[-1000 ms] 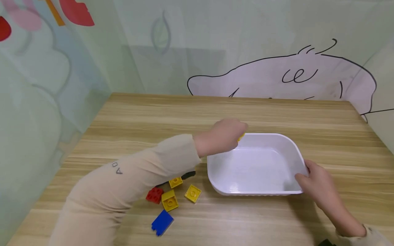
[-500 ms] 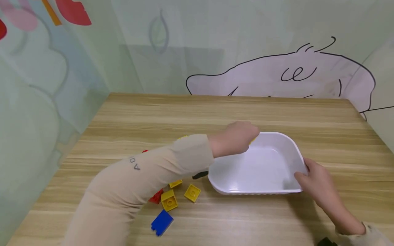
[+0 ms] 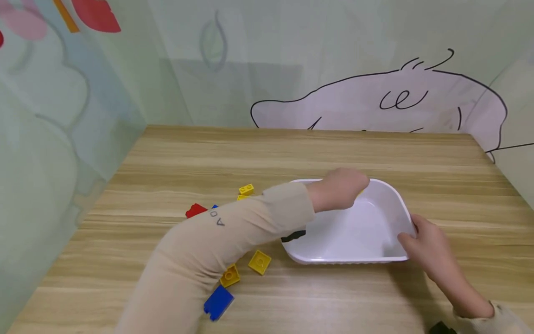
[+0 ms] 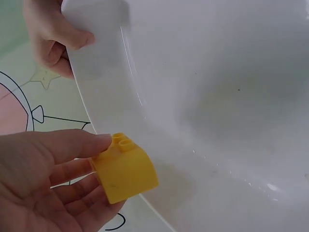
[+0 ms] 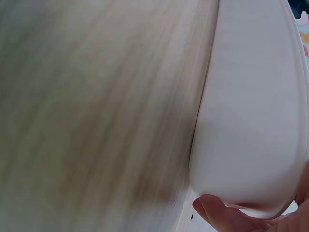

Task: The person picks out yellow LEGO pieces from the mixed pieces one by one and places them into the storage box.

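Note:
My left hand (image 3: 340,188) pinches a yellow toy brick (image 4: 126,175) with a curved side and studs, between thumb and fingers. In the head view that hand is over the back part of a white plastic basin (image 3: 359,236), and only a sliver of the brick shows past it. The basin's inside has no bricks in the part I can see. My right hand (image 3: 429,248) grips the basin's right rim, thumb on the inner side. From the right wrist view, its fingers (image 5: 217,212) curl about the outer wall (image 5: 251,111) at the corner.
Left of the basin lie loose bricks: a blue one (image 3: 219,302), a yellow square one (image 3: 260,262), a red one (image 3: 196,210) and a small yellow one (image 3: 246,189). My left sleeve (image 3: 233,236) covers some of them. A wall stands behind the wooden table (image 3: 208,153).
My left hand has moved right over the basin, carrying the yellow brick. Its sleeve now uncovers bricks farther back and hides some nearer ones. The right hand keeps its grip on the rim.

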Demonstrator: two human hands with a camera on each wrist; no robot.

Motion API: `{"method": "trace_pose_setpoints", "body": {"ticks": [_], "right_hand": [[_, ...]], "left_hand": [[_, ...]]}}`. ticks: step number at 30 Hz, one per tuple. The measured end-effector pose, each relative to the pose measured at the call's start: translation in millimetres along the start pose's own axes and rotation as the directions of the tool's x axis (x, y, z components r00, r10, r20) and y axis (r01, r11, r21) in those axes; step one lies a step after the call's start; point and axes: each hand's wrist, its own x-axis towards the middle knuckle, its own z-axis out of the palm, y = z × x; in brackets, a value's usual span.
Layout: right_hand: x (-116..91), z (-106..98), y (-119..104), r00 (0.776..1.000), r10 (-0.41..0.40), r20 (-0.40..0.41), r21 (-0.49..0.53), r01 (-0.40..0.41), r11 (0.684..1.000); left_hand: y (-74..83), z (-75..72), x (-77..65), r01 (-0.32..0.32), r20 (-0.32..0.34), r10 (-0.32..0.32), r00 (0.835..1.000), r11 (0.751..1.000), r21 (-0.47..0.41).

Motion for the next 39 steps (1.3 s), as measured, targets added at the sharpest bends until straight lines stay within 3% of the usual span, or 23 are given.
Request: {"method": "trace_pose_setpoints", "body": {"ticks": [4,11,18,27,39], "right_hand": [[0,0,1,1.0,-0.006,-0.01,0.005,0.006,1.0],[0,0,1,1.0,-0.008,-0.015,0.005,0.008,1.0],[-2,1,1,1.0,-0.006,-0.018,0.003,0.006,1.0],[1,1,0,0.998,-0.034,-0.05,0.007,0.035,0.999],[0,1,0,0.999,-0.015,-0.034,-0.007,0.015,1.0]], "left_hand": [[-2.7,4.6,6.6,-0.007,-0.007,0.007,1.0,1.0,0.013],[-7.0,20.1,23.0,-0.093,0.013,0.093,0.996,0.996,0.016],[-7.9,30.9,34.6,-0.098,0.032,0.098,0.995,0.995,0.001],[-8.4,37.6,38.5,-0.084,0.087,0.09,0.992,0.994,-0.068],[-10.6,45.5,36.5,-0.092,0.096,0.093,0.991,0.996,-0.008]]}}
